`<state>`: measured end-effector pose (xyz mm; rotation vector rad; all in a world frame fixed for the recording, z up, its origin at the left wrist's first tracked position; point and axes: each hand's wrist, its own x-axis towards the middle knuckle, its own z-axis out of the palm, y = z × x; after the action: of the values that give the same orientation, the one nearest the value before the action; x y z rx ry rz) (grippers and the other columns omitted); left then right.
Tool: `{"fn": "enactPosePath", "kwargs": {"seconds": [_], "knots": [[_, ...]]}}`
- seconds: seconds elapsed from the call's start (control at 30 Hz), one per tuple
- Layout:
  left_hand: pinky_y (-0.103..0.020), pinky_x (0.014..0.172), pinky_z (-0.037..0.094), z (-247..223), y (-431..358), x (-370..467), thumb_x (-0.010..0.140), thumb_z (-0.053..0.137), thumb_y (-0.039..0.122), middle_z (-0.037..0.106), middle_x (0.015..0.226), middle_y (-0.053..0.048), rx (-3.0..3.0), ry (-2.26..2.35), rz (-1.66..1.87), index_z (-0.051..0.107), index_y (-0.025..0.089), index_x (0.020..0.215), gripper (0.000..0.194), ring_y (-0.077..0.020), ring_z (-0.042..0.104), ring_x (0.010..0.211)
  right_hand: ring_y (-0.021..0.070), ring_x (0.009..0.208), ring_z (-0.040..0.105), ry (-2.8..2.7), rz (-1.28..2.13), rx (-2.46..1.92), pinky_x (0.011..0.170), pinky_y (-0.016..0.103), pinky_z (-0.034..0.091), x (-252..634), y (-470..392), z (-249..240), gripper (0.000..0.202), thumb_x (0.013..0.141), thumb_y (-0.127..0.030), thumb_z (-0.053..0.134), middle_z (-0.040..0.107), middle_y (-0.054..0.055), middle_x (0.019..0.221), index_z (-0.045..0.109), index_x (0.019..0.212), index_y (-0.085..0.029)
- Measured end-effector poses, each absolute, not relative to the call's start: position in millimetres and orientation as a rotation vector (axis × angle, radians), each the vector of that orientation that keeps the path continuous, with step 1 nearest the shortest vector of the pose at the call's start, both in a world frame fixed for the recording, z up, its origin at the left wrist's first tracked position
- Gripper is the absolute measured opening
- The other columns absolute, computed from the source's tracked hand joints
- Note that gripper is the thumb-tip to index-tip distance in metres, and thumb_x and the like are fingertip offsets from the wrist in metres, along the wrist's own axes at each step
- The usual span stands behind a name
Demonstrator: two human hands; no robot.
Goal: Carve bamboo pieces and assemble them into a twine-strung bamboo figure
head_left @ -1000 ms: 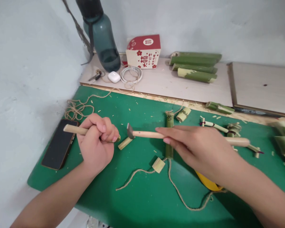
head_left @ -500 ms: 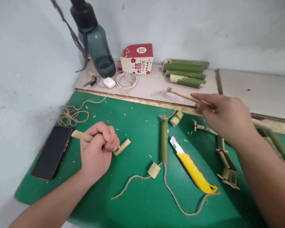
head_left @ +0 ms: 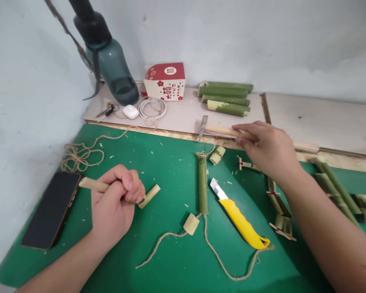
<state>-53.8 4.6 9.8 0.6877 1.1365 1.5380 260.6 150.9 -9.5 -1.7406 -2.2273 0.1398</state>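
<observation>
From the head view, with the face-marked tube as landmark, the knife lies just right, the plug beside its top, the block below left, the phone far left, the box beyond. Left of it, the left hand is a fist around the stick, which slants down rightward. Above right, the right hand's fingers pinch the hammer, handle roughly crosswise, head leftward, above the tube's top.
</observation>
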Motion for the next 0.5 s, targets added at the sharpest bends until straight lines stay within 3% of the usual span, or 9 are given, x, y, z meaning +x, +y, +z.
{"fn": "enactPosePath", "kwargs": {"seconds": [0.5], "knots": [[-0.021, 0.046, 0.035, 4.2, 4.4, -52.9, 0.076, 0.056, 0.003, 0.036, 0.05, 0.004, 0.68, 1.163, 1.518, 0.055, 0.017, 0.063, 0.02, -0.0079, 0.033, 0.045, 0.0305, 0.1, 0.07, -2.034, 0.253, -1.895, 0.089, 0.044, 0.052, 318.1, 181.2, -13.1, 0.037, 0.082, -0.027, 0.061, 0.077, 0.008, 0.112, 0.077, 0.115, -0.025]]}}
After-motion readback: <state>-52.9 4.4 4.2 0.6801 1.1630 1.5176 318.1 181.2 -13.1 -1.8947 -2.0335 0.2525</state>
